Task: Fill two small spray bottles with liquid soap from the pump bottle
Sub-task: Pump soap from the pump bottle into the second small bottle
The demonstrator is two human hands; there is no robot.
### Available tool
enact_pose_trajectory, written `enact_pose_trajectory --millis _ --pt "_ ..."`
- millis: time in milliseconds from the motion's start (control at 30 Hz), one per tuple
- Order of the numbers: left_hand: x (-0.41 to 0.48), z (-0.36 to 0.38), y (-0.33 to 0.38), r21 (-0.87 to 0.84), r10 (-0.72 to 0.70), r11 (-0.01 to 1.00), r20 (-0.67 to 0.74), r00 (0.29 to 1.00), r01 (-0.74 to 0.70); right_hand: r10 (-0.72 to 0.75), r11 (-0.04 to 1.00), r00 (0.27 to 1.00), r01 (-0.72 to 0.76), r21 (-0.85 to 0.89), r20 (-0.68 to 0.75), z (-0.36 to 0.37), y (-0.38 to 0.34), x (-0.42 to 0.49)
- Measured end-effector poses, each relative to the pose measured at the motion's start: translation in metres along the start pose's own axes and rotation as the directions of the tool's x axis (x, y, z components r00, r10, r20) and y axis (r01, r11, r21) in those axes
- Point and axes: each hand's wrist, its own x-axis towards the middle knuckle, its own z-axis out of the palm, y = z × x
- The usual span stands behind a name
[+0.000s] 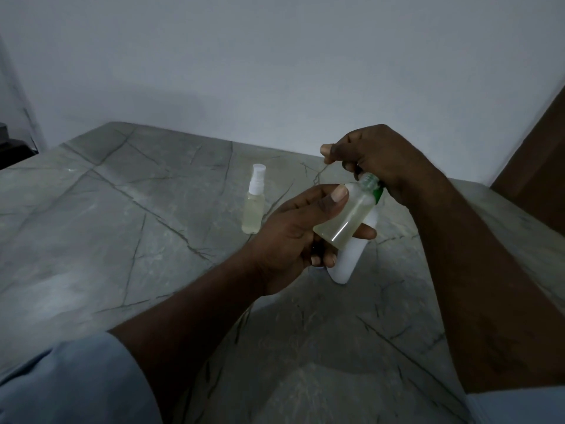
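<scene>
I'm gripping uncapped spray bottle, tilted, in left hand, neck at pump bottle spout. Right hand curling over pump head. Pressing gently is best, neck staying under spout. Capped spray bottle standing filled on counter.

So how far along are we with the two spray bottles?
Done: the first spray bottle stands capped on the table, holding pale liquid.

In hand: the left hand holds the second bottle, uncapped and tilted, with its neck up at the pump bottle head, which the right hand grips. It already holds pale liquid.

Left: top it up and fit its spray cap, which is not in view.
</scene>
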Motion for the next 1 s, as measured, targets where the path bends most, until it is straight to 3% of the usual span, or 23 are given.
enact_pose_trajectory --millis 133,433,767,1000 --pt "0.0004 0.0013 0.0006 -0.006 0.008 1.0 -0.004 1.0 -0.008 -0.044 0.999 0.998 0.046 0.026 -0.054 -0.0017 -0.0004 0.0016" --pt "-0.0027 0.0022 0.002 -0.001 0.004 1.0 0.012 1.0 -0.004 0.027 0.999 0.997 -0.03 0.043 0.065 0.0027 0.0039 0.0012" --pt "-0.0017 0.002 0.0013 0.005 0.029 1.0 0.024 0.999 -0.029 -0.03 1.0 0.999 0.03 0.008 -0.045 -0.0028 -0.0026 -0.0019" --pt "-0.0037 0.0041 0.0042 0.014 -0.001 1.0 -0.003 1.0 0.001 0.025 0.999 0.998 -0.026 0.024 0.058 0.0024 0.001 0.0013"
